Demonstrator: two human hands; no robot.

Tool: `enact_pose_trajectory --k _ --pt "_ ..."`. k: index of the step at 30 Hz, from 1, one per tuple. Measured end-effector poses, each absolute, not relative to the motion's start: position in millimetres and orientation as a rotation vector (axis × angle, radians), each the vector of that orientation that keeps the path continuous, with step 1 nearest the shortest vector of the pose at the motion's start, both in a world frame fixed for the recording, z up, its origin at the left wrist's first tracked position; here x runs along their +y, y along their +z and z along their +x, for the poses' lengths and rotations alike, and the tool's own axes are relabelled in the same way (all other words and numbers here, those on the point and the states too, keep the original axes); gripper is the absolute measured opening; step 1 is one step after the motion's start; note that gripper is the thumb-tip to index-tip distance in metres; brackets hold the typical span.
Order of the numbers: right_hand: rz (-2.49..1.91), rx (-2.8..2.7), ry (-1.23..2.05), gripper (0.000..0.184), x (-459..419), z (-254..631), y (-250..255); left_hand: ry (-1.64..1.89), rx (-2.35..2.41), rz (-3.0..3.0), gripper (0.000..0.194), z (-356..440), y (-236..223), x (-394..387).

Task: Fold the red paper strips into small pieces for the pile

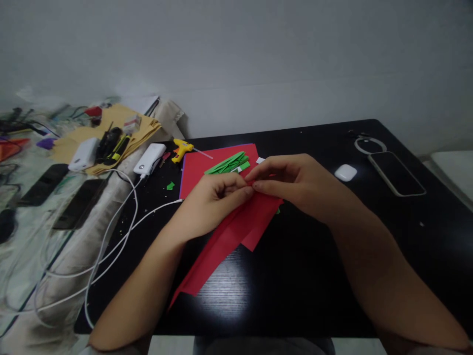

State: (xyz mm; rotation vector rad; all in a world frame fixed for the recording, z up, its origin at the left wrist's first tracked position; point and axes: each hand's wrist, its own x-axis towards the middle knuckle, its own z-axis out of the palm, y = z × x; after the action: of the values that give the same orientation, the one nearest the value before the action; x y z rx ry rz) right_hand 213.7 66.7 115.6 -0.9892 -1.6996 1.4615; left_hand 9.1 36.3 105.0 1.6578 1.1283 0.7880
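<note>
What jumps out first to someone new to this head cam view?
The bright red paper pinched between the left hand and right hand, slanting down toward the near edge of the black table. Next, the pile of folded bright green paper strips on the flat red sheet just beyond the hands. Then the small yellow glue gun at that sheet's far left corner.

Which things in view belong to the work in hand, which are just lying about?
Likely work:
creased red paper, in left hand and right hand
folded green paper strips
flat red sheet
yellow plastic glue gun

Likely just lying about:
white rounded earbud case
black rectangular phone, pale rim
white rectangular power bank
</note>
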Motion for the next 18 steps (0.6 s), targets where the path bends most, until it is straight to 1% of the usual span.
enact_pose_trajectory --k 7,18 --pt "-1.044 -1.718 1.381 0.014 67 221 119 0.71 1.116 1.481 0.025 3 115 37" --pt "-1.033 -1.724 1.318 0.013 66 223 117 0.78 1.158 1.618 0.021 -4 118 37"
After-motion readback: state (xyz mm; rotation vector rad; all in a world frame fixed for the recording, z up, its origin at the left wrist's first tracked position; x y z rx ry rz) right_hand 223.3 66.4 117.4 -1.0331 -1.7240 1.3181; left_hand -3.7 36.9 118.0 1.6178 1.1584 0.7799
